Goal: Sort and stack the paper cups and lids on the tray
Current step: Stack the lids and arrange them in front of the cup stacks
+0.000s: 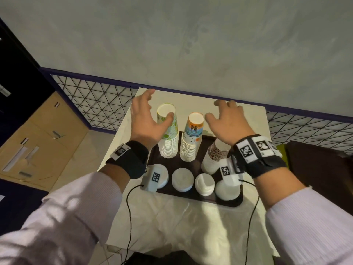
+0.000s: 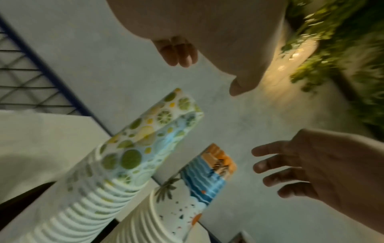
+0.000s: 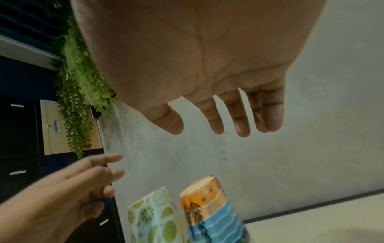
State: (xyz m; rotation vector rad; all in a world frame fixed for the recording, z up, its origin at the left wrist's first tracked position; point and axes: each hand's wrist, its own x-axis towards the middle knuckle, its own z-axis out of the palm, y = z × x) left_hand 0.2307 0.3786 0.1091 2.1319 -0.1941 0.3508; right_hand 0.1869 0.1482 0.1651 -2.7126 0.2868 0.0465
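**Three cup stacks, four lid piles, both hands empty above them**

Three stacks of upside-down paper cups stand along the far side of the dark tray (image 1: 193,196): the citrus-print stack (image 1: 168,131) at the left, the beach-print stack (image 1: 192,136) in the middle, and a shorter brown-speckled stack (image 1: 214,157) at the right, partly hidden under my right wrist. Four piles of white lids (image 1: 182,179) sit in a row along the near side. The tray rests on a white surface (image 1: 191,226).

My left hand (image 1: 145,121) hovers with fingers spread just left of the citrus stack, the thumb reaching across its upper part; whether the thumb touches it I cannot tell. My right hand (image 1: 227,121) is spread too, just right of the beach stack's top and apart from it. Neither holds anything.

I judge these stacks to be very light, thin-walled and easy to dent, and tall enough to tip at a nudge. I would take a stack low, around the ribbed band of nested rims where the walls are layered and stiffest, squeezing gently. A grip near the top would likely lift off only the top few cups. The lids look slick and springy, so I would pinch a pile by its edges.
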